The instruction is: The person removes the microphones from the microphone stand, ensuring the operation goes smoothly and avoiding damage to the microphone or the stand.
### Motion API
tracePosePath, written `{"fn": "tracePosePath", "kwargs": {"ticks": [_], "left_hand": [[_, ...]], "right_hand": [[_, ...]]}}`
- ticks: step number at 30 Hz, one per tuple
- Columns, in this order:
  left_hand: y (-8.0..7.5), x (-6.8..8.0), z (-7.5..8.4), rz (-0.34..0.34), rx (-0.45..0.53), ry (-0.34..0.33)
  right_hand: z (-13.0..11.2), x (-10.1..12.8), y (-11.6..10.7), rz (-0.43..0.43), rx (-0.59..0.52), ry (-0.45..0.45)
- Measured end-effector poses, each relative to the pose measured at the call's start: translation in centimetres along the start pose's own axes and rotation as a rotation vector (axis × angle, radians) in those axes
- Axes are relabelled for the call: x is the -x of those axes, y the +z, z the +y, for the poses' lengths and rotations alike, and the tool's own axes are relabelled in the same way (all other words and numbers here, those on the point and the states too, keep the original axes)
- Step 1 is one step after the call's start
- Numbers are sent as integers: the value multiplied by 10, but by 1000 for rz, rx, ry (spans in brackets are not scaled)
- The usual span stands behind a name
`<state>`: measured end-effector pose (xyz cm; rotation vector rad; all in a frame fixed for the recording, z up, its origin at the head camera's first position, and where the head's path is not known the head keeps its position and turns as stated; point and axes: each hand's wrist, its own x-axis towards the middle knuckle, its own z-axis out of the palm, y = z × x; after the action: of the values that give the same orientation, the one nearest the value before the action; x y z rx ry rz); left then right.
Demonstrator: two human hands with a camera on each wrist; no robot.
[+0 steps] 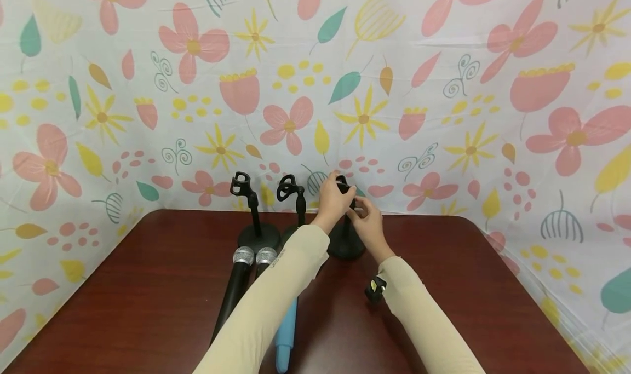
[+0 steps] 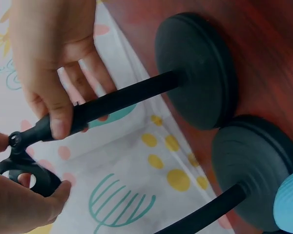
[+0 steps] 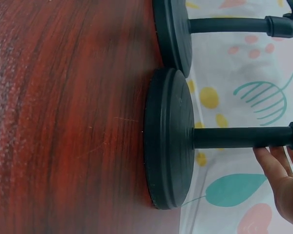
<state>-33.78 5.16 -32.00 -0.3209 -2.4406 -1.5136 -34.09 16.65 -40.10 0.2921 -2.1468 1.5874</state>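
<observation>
A black desktop microphone stand (image 1: 346, 245) with a round base stands upright at the back of the table. At its top, my left hand (image 1: 335, 199) pinches the microphone clip (image 2: 41, 178) between thumb and fingers. My right hand (image 1: 368, 223) holds the pole (image 2: 122, 101) just below the clip joint, thumb on the collar in the left wrist view. In the right wrist view, fingertips of the right hand (image 3: 281, 175) touch the pole's upper part. Two similar stands, the left one (image 1: 256, 234) and the middle one (image 1: 299, 207), stand to the left with bare clips.
Two black microphones with silver heads, one at left (image 1: 235, 286) and one beside it (image 1: 266, 255), lie in front of the stands. A light-blue handle (image 1: 286, 335) lies partly under my left sleeve. A floral cloth (image 1: 443, 116) hangs behind the brown table (image 1: 148, 286).
</observation>
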Motion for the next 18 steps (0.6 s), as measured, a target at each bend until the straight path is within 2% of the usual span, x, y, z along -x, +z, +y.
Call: {"fn": "tracePosePath", "kwargs": {"ticks": [3, 6, 9, 13, 18], "left_hand": [[1, 0, -7, 23, 39, 14], [0, 1, -14, 20, 69, 0], [-2, 5, -18, -9, 64, -43], [-6, 10, -20, -43, 18, -83], [-13, 16, -17, -138, 9, -140]], "right_hand": [[-2, 0, 2, 3, 3, -29], [-13, 3, 1, -1, 7, -39], [-14, 3, 0, 4, 51, -43], [-7, 1, 1, -8, 170, -32], [-17, 8, -6, -86, 266, 20]]}}
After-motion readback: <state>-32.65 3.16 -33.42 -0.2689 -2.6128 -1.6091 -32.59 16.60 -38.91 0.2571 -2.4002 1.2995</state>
